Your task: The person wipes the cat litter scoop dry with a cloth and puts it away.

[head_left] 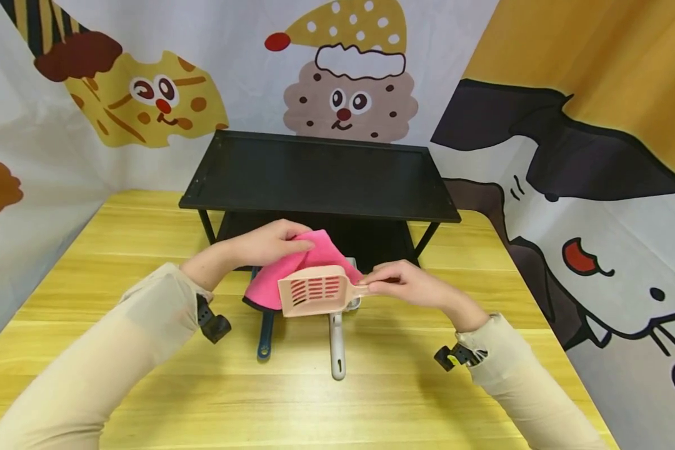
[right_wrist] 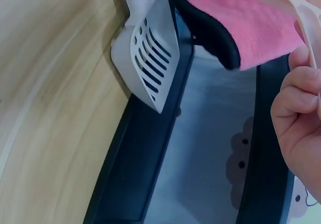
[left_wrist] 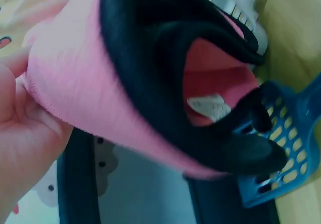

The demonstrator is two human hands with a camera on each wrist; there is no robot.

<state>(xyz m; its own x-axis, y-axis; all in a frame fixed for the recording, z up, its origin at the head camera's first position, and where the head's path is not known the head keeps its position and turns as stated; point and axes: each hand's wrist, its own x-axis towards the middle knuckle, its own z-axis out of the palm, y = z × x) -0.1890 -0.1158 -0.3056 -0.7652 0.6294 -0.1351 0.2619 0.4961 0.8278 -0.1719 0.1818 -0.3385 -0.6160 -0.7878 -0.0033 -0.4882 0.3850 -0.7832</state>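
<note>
In midair, peach scoop horizontally leftward

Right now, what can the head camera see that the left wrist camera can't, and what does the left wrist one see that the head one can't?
Only the head view shows the cheese face, the dotted hat and the slots of the beige scoop.

Only the left wrist view shows the white tag inside the pink cloth and the holes of the blue scoop.

Both show the left hand holding the cloth, parts of the blue and grey scoops, the shelf and the table.
</note>
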